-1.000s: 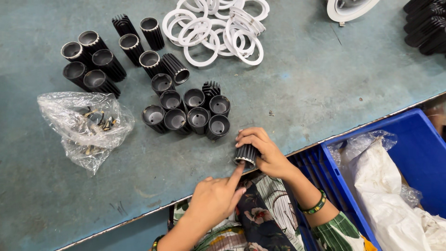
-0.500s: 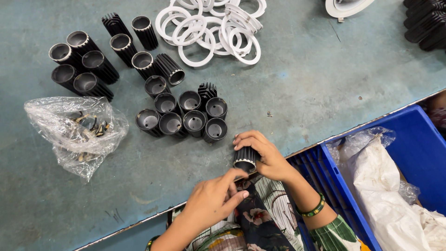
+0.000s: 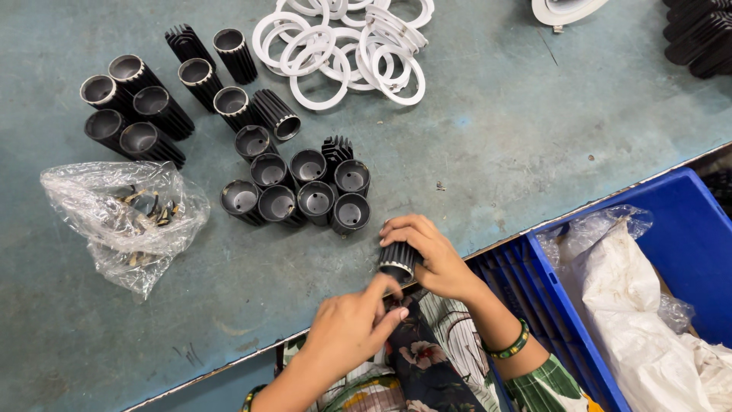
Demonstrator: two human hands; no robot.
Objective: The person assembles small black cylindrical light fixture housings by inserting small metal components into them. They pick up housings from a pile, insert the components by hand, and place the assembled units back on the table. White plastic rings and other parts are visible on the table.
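Far out from the grip on the left-hand side we note a crumpled clear plastic bag (image 3: 122, 217) lying on the blue-green table (image 3: 496, 152), small dark and yellowish parts inside. On the right-hand side, just past our right wrist, a blue crate (image 3: 686, 244) holds white and clear plastic wrapping (image 3: 633, 297). No labels that we can make out.

Our right hand (image 3: 431, 255) is curled closed around a black finned cylinder (image 3: 398, 262), held over the table's near edge; its ring-edged end faces our left hand (image 3: 351, 328). Left fingers are pinched together at that end, touching it; what they pinch, if anything, we cannot tell.

Just beyond the grip stands a cluster of like cylinders (image 3: 301, 191), open ends up. Farther out lie more of them (image 3: 141, 107), and a heap of white rings (image 3: 343, 49).
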